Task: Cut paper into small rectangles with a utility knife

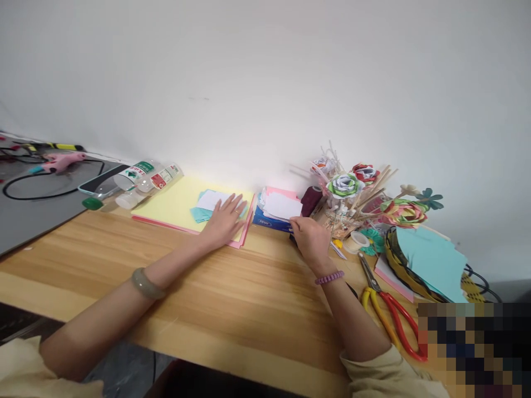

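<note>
My left hand (224, 221) lies flat with fingers spread. It rests on the right part of a stack of coloured paper sheets (166, 205), yellow on top with pink and red edges below. Under and beside its fingers are small light-blue paper pieces (201, 214) and a white paper piece (212, 199). My right hand (312, 240) is closed at the right front corner of a blue box (269, 222). White paper pieces (284, 205) and pink paper lie on that box. What the right fingertips pinch, if anything, is hidden.
Two plastic bottles (145, 182) lie at the left by a phone (103, 178) and a pink glue gun (64, 162). Paper flowers (345, 186) and sticks stand behind my right hand. Red-and-yellow-handled pliers (375, 287) and a basket (394, 257) with light-blue paper sit at the right.
</note>
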Available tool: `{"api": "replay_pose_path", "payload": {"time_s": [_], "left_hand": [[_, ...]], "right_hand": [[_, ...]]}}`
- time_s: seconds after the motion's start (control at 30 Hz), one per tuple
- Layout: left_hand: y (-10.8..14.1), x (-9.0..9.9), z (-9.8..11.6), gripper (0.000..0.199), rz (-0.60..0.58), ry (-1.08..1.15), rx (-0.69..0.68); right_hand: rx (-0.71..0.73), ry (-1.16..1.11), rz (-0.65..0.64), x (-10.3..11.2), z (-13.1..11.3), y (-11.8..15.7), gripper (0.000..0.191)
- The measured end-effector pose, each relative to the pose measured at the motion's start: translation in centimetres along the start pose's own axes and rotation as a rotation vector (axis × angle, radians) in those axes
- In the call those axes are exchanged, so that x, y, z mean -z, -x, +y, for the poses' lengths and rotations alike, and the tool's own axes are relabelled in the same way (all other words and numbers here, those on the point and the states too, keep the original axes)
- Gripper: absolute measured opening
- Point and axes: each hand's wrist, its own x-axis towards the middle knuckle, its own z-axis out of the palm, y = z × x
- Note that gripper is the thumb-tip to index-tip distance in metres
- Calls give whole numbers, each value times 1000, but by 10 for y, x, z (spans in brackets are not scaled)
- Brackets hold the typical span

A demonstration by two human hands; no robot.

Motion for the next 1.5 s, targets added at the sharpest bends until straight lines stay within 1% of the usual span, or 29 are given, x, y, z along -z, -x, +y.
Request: {"api": "replay_pose_path", "payload": {"time_s": [0.07,0.13,0.23,0.3,0.33,0.4,0.43,0.47,0.5,0.57,0.63,0.73,0.8,0.87,0.97,1.03,1.13,1.17,1.23,1.3,1.4,1.5], "left_hand": [[1,3,15,47,38,18,-85],[0,4,29,49,90,49,-168],[-3,6,46,56,289,148,-297],[-4,9,55,58,426,189,-347],[-2,11,60,55,472,193,-366],[6,17,67,36,549,204,-428],[13,20,70,23,578,215,-469],[20,22,73,15,597,229,-510],[29,24,74,11,605,235,-537],[45,24,76,10,524,236,-582],[58,19,76,10,389,213,-618],[67,9,73,15,195,151,-712],[68,4,71,20,99,161,-732],[69,4,70,21,24,233,-673],[72,11,74,21,-99,399,-512],[75,17,78,21,-199,476,-340],[77,23,86,24,-330,541,-20],[77,24,88,25,-362,568,63],[76,24,91,26,-402,625,180],[74,23,92,25,-419,660,243],[71,21,91,24,-435,673,302],[68,18,89,23,-454,712,350]], "right_hand": [[-14,-50,66,-4,2,-4,32],[2,-111,135,-6,3,-9,29],[47,-186,268,-1,1,-13,21],[89,-210,359,9,-2,-8,23],[120,-215,392,15,-4,-2,24],[211,-220,413,28,-9,16,20],[266,-220,397,34,-11,28,19],[318,-222,374,40,-13,41,20],[369,-223,345,44,-15,55,23],[445,-231,273,50,-17,81,28],[481,-250,193,51,-18,101,28],[498,-332,25,47,-21,118,26],[457,-371,-62,43,-23,122,23],[357,-375,-104,40,-24,124,20],[188,-396,-146,40,-24,126,17],[95,-436,-188,42,-25,127,15],[-63,-481,-245,45,-26,126,12],[-120,-489,-259,45,-26,125,14],[-220,-505,-278,43,-27,124,15],[-284,-533,-292,40,-25,123,19],[-324,-585,-309,34,-22,123,35],[-343,-600,-310,30,-19,124,37]]}}
